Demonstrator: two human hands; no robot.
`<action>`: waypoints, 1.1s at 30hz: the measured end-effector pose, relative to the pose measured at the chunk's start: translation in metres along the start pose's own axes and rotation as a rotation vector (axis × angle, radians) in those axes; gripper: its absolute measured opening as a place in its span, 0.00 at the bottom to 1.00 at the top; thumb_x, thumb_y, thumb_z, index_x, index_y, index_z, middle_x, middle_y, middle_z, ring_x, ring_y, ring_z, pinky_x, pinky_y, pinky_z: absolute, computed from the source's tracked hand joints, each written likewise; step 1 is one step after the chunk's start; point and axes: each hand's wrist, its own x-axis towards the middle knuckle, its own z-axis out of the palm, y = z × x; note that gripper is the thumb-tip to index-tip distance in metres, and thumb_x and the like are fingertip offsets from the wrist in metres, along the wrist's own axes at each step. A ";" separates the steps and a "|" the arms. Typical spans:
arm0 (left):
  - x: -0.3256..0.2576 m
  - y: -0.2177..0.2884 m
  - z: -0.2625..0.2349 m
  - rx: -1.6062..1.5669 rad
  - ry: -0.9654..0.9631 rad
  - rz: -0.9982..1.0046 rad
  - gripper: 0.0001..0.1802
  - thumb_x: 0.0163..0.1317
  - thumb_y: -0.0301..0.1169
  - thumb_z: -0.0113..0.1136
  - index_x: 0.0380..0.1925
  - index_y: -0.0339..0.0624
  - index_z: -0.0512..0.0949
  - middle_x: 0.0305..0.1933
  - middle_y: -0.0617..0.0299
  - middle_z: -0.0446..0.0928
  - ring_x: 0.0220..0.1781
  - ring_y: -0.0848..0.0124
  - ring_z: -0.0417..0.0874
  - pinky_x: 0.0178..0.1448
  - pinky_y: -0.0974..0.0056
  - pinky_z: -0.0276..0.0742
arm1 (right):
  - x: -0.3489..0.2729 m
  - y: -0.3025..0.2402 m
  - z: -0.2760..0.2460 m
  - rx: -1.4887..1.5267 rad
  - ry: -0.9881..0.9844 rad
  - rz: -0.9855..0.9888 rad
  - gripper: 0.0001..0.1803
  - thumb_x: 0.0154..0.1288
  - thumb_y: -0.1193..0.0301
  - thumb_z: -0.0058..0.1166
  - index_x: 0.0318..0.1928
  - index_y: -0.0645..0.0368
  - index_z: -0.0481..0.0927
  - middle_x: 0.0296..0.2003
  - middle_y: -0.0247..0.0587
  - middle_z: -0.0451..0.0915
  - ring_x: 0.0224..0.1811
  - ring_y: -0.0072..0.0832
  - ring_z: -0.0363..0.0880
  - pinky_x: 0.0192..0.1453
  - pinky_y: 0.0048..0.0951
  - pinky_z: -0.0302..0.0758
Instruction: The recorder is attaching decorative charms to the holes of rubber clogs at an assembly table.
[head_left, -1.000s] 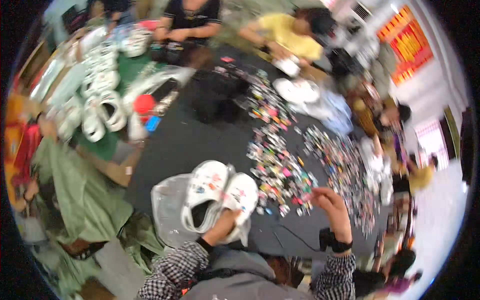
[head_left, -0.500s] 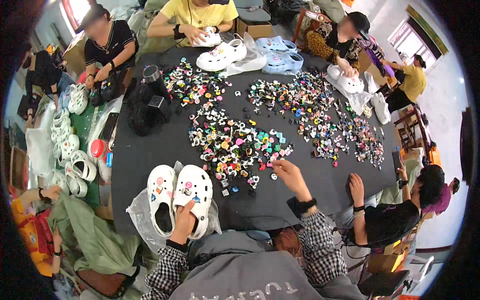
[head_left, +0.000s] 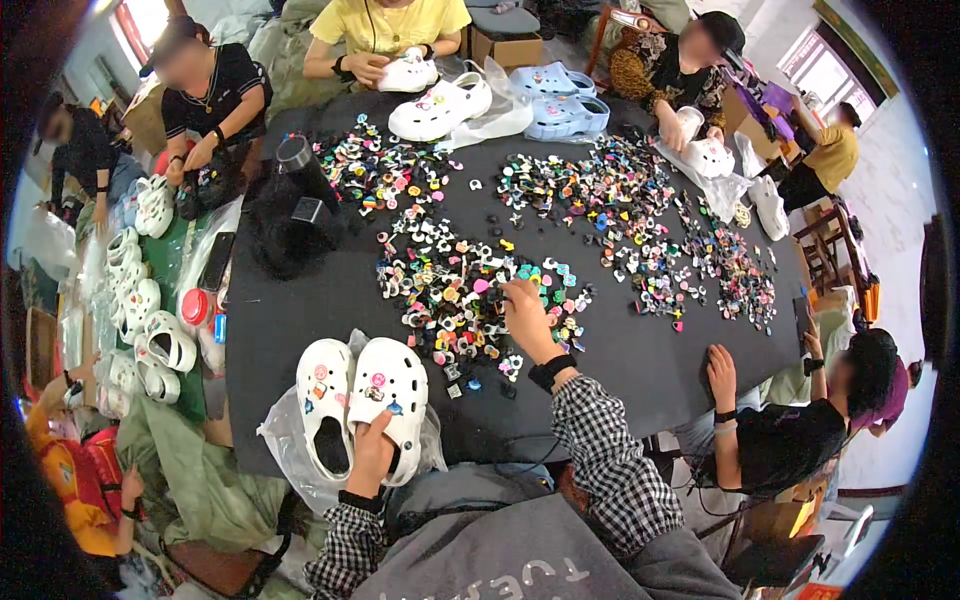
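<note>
At far left, white clogs (head_left: 130, 300) lie in rows near a red-lidded jar (head_left: 196, 308). Next, a charm-studded white pair of clogs (head_left: 366, 394) rests on a clear plastic bag (head_left: 284, 437) at the dark tabletop's (head_left: 620, 400) near edge; the left hand (head_left: 372, 452) has its fingers clamped on the right clog (head_left: 405, 372) of the pair. Rightward, the right hand (head_left: 529, 318) reaches into a heap of small colourful charms (head_left: 440, 295), fingers bent; whether they pinch one I can't quite tell. Beyond lies another charm heap (head_left: 590, 190), then a co-worker's hand (head_left: 720, 375) on the tabletop.

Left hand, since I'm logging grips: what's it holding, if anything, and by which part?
The left hand holds the right-hand white clog by the foot opening's edge; the grip's underside is hidden.
</note>
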 end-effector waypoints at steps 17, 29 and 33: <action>0.001 0.002 0.002 -0.126 -0.040 -0.020 0.22 0.66 0.22 0.48 0.60 0.29 0.62 0.61 0.53 0.68 0.62 0.63 0.70 0.67 0.58 0.65 | -0.024 -0.009 -0.021 0.110 -0.055 -0.070 0.14 0.56 0.81 0.51 0.46 0.64 0.77 0.45 0.52 0.77 0.48 0.48 0.75 0.53 0.40 0.73; 0.007 -0.006 -0.004 -0.140 -0.016 -0.030 0.23 0.63 0.20 0.51 0.60 0.33 0.64 0.61 0.57 0.68 0.62 0.64 0.70 0.67 0.58 0.64 | 0.014 0.056 -0.028 -0.257 0.088 0.071 0.09 0.53 0.80 0.53 0.37 0.60 0.79 0.37 0.49 0.77 0.43 0.48 0.75 0.48 0.44 0.72; 0.006 -0.005 -0.005 -0.134 0.027 -0.038 0.23 0.63 0.20 0.51 0.59 0.34 0.64 0.60 0.57 0.69 0.61 0.63 0.70 0.67 0.58 0.65 | 0.010 0.053 -0.030 -0.144 0.009 0.119 0.09 0.51 0.81 0.52 0.35 0.59 0.80 0.37 0.49 0.77 0.42 0.48 0.75 0.47 0.44 0.73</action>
